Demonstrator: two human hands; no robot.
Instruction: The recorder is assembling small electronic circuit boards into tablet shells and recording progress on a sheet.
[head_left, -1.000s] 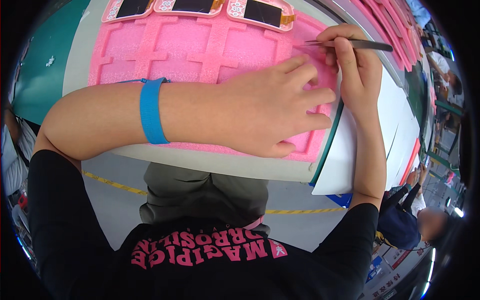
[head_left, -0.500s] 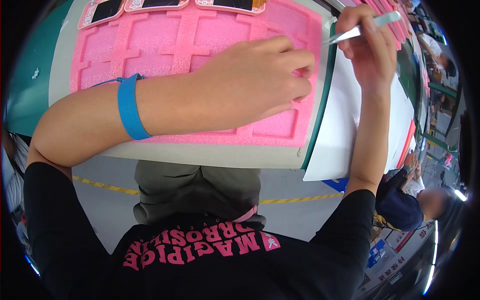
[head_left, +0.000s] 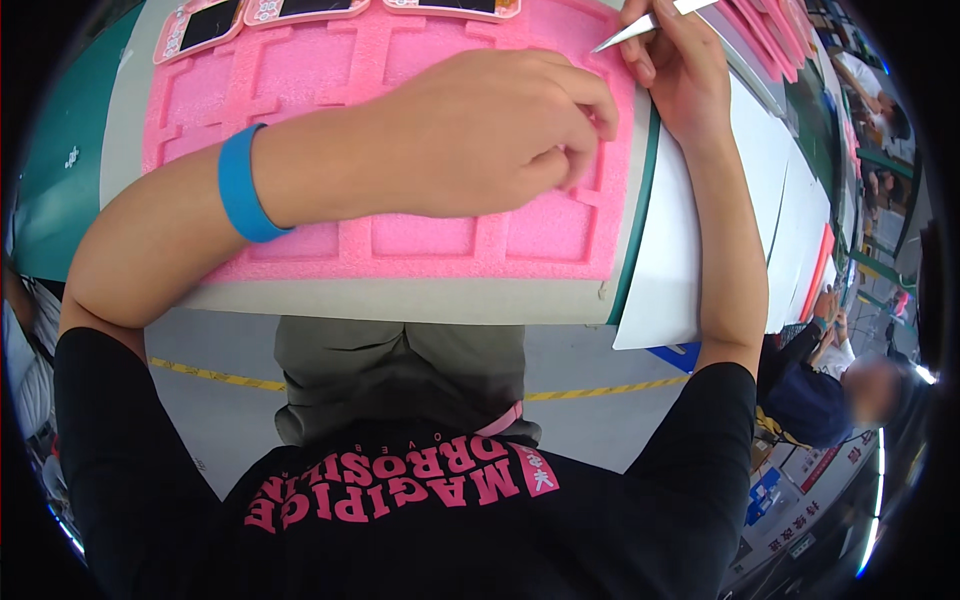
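A pink foam tray (head_left: 425, 267) with rectangular recesses lies on the bench before me. My left hand (head_left: 500, 130) reaches across it from the left, palm down, a blue band (head_left: 238, 185) round the wrist. Its fingers are curled in over the right-hand recesses; the fingertips are partly hidden, and anything between them cannot be made out. Beyond the tray's far right corner, my right hand (head_left: 690, 85) is closed round silver tweezers (head_left: 622, 36), their tip pointing left over the foam. Pink-framed devices with dark screens (head_left: 208, 27) sit along the tray's far edge.
White sheets (head_left: 665, 270) cover the bench right of the tray. Pink foam pieces (head_left: 765, 35) are stacked at the far right. A green mat (head_left: 60, 180) spreads to the left. Another person (head_left: 810, 400) sits at the right, away from my hands.
My right hand has moved left with the tweezers, bringing their tip over the tray's far right corner. The left hand has shifted slightly left and away from me, its fingers still curled.
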